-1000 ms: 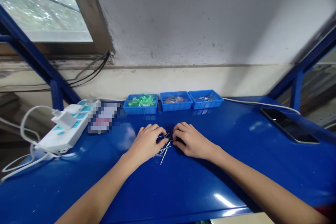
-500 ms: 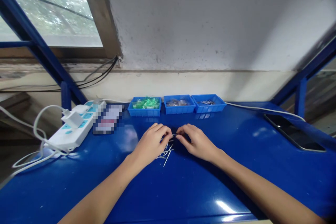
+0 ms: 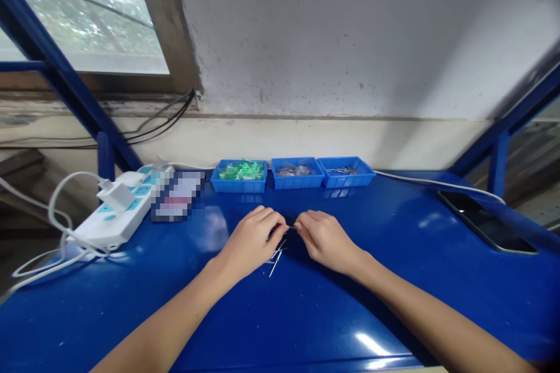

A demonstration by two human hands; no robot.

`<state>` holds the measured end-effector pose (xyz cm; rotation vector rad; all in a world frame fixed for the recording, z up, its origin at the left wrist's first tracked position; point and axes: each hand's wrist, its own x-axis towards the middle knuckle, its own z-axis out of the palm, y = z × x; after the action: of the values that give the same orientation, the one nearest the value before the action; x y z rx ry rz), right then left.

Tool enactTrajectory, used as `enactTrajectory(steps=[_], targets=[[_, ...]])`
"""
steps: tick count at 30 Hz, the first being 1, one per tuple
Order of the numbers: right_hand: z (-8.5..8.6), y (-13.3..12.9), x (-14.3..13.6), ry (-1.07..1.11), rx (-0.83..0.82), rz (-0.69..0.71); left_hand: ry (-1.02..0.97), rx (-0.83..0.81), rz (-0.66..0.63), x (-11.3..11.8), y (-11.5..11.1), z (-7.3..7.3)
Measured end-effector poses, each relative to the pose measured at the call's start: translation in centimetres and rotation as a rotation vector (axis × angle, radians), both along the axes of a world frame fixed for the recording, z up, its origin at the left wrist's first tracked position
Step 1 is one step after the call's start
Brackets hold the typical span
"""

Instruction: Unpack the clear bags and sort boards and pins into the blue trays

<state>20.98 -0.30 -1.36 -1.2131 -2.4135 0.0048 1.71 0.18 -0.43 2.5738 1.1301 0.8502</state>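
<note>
Between my two hands runs a thin metal rod (image 3: pixel 292 227), pinched at its left end by my left hand (image 3: pixel 259 234) and at its right end by my right hand (image 3: pixel 326 240). Its kind is too small to make out. Several slim silvery rods (image 3: pixel 275 259) lie loose on the blue table (image 3: pixel 280 320) just below my left fingers, which hide part of them. Farther back, a blue bin (image 3: pixel 345 182) holds more such rods.
At the back stand a blue bin (image 3: pixel 238 186) of green plastic pieces and another bin (image 3: pixel 298 182) with clear bags. To the left are a white power strip (image 3: pixel 120 218) with cables and a blurred-out phone-like object (image 3: pixel 177 197). A black phone (image 3: pixel 485 221) lies right.
My right fingers have curled in closer around the rod's end. My left hand keeps its pinch. The view has shifted slightly.
</note>
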Motion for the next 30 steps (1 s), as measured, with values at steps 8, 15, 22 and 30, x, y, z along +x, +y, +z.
enactTrajectory(steps=[8,15,22,30], targets=[[0.0,0.2,0.5,0.211,0.027,0.056,-0.065,-0.066,0.066,-0.6,0.8,0.0],[0.0,0.4,0.6,0.197,0.06,0.055,-0.09,-0.08,0.069,-0.4,0.5,-0.2],[0.4,0.2,0.7,0.178,0.125,0.093,-0.049,-0.06,0.065,-0.5,0.5,0.0],[2.5,1.9,4.8,0.307,0.252,-0.198,0.082,-0.13,0.037,-0.6,1.1,-0.1]])
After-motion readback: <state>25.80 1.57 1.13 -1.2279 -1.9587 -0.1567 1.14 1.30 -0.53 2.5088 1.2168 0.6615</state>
